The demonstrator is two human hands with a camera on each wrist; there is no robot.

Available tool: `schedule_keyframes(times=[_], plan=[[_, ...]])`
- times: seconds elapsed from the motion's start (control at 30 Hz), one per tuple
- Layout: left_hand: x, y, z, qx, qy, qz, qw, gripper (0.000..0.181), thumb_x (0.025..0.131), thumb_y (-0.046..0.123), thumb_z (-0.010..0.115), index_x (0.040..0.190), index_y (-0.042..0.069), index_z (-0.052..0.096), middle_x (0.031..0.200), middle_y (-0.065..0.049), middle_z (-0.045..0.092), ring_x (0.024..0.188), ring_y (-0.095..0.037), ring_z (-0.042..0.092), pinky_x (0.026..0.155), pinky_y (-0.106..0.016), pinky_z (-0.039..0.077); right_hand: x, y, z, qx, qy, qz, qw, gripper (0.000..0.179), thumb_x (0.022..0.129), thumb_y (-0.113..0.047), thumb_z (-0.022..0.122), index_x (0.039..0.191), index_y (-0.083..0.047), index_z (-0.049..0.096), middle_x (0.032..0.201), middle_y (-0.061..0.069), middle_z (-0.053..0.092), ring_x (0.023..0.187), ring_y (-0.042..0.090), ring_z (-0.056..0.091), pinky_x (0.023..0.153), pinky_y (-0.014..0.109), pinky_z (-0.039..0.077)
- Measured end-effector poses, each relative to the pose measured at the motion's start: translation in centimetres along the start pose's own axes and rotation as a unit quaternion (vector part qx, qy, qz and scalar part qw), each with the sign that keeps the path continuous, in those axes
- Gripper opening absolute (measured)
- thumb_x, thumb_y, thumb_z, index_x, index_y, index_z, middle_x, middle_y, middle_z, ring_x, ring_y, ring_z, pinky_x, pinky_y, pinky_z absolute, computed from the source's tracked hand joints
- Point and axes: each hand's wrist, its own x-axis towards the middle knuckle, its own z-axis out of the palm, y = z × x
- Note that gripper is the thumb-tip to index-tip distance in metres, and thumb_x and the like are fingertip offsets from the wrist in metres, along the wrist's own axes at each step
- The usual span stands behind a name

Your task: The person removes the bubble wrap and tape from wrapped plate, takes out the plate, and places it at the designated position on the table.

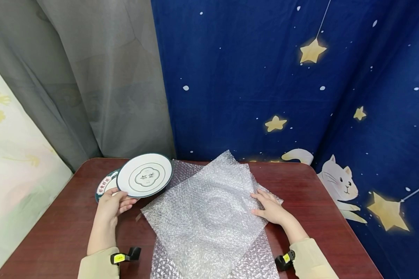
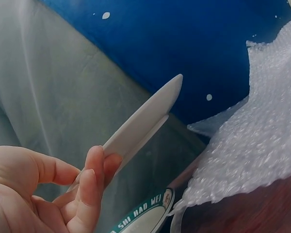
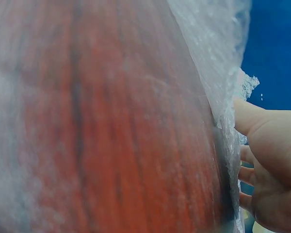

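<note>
My left hand [image 1: 112,204] pinches the rim of a white plate [image 1: 144,178] with a dark green edge and a printed motif at its middle. In the left wrist view the plate [image 2: 140,116] stands tilted, seen edge-on, with thumb and fingers on either side of its rim. Behind and below it lies another plate [image 1: 106,184] with a green patterned border, partly hidden. My right hand [image 1: 270,207] rests with spread fingers on the right side of a bubble wrap sheet [image 1: 202,193]. A faint round outline shows through this sheet; what makes it is hidden.
More bubble wrap [image 1: 262,255] lies beneath the top sheet, showing at the front and back. All of it is on a dark red wooden table [image 1: 321,217]. Grey curtain [image 1: 115,77] and blue star-patterned curtain [image 1: 237,77] hang behind the table's far edge.
</note>
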Motion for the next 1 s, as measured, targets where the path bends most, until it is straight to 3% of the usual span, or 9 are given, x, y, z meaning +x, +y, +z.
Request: schedule_keyframes(times=[0.43, 0.6, 1.0], plan=[[0.3, -0.2, -1.5, -0.023, 0.040, -0.008, 0.9989, 0.022, 0.097, 0.002, 0.042, 0.116, 0.007, 0.030, 0.064, -0.004, 0.064, 0.058, -0.013, 0.067, 0.056, -0.024, 0.055, 0.0, 0.1, 0.1, 0.006, -0.001, 0.002, 1.0000, 0.065, 0.089, -0.040, 0.066, 0.143, -0.011, 0.044, 0.152, 0.021, 0.026, 0.137, 0.047, 0.016, 0.099, 0.072, 0.017], [0.3, -0.2, -1.9, -0.033, 0.043, -0.004, 0.9985, 0.015, 0.097, 0.001, 0.041, 0.107, 0.007, 0.031, 0.062, -0.004, 0.065, 0.057, -0.013, 0.067, 0.054, -0.024, 0.055, 0.1, 0.2, 0.1, 0.009, -0.001, 0.001, 1.0000, 0.065, 0.090, -0.040, 0.066, 0.143, -0.011, 0.043, 0.152, 0.021, 0.025, 0.138, 0.048, 0.015, 0.099, 0.073, 0.016], [0.5, -0.8, -2.9, -0.036, 0.096, -0.017, 0.9946, 0.012, 0.098, 0.002, 0.040, 0.106, 0.008, 0.033, 0.062, -0.002, 0.065, 0.057, -0.013, 0.067, 0.054, -0.024, 0.055, 0.1, 0.3, 0.2, 0.007, -0.001, 0.003, 1.0000, 0.065, 0.090, -0.040, 0.065, 0.144, -0.011, 0.043, 0.153, 0.021, 0.024, 0.138, 0.048, 0.014, 0.100, 0.073, 0.016]])
